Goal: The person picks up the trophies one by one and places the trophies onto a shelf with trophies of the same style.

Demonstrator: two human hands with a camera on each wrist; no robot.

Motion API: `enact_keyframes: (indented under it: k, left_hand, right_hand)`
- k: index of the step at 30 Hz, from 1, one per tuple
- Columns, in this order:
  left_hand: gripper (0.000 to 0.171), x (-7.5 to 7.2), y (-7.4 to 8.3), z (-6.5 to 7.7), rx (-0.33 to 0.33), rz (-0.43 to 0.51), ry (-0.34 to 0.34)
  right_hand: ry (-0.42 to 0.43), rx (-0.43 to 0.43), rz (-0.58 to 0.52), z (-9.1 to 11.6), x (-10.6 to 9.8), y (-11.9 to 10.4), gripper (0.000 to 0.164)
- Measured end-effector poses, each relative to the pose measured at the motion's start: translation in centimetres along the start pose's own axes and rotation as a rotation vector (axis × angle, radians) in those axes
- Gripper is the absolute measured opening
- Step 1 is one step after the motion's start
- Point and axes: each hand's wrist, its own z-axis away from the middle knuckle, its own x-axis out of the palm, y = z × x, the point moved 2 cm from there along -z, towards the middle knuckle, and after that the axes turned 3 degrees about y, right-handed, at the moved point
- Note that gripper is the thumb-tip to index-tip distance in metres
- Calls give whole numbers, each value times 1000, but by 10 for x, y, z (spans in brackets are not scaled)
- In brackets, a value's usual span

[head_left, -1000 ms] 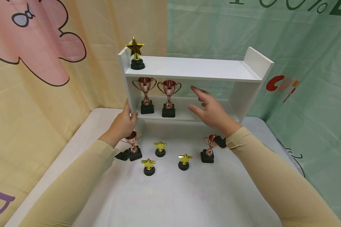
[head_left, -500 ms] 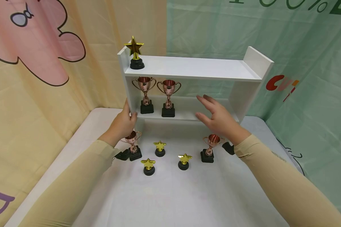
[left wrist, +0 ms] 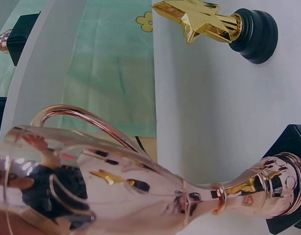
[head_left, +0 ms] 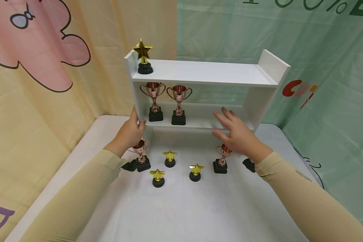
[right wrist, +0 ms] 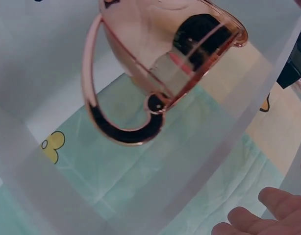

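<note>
My left hand (head_left: pixel 127 133) grips the left side panel of a white two-tier shelf (head_left: pixel 204 72), thumb in front and fingers behind it. My right hand (head_left: pixel 238 136) hovers before the shelf's right half, fingers spread, holding nothing. Below it, partly covered by it, a rose-gold trophy cup (head_left: pixel 222 162) stands on the table; its handle and bowl (right wrist: pixel 155 44) loom large in the right wrist view. Another trophy cup (head_left: pixel 142 158) stands under my left hand and fills much of the left wrist view. Two more cups, a left one (head_left: pixel 154 97) and a right one (head_left: pixel 179 101), occupy the middle tier.
A gold star trophy (head_left: pixel 144 57) stands at the top tier's left end. Three small star trophies, the back one (head_left: pixel 170 158), the front one (head_left: pixel 158 178) and the right one (head_left: pixel 195 172), stand on the white-covered table (head_left: pixel 181 211). Printed curtains hang behind.
My right hand has moved down and slightly right, away from the cups on the middle tier and over the right-hand table cup. My left hand keeps its grip on the shelf.
</note>
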Motion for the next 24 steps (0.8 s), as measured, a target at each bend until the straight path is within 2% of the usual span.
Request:
enact_keyframes:
  k: [11,18,24]
  left_hand:
    - [73,0,2,1,-5,-26,-2]
    - [74,0,1,0,-6,-11,-6]
    - [75,1,-1,0,0,-8,-4]
  right_hand:
    - [-19,3,17,16,9,5,75]
    - [-27,-5,35,27,12,7,76]
    - [-56,43,20,36,17,8,76]
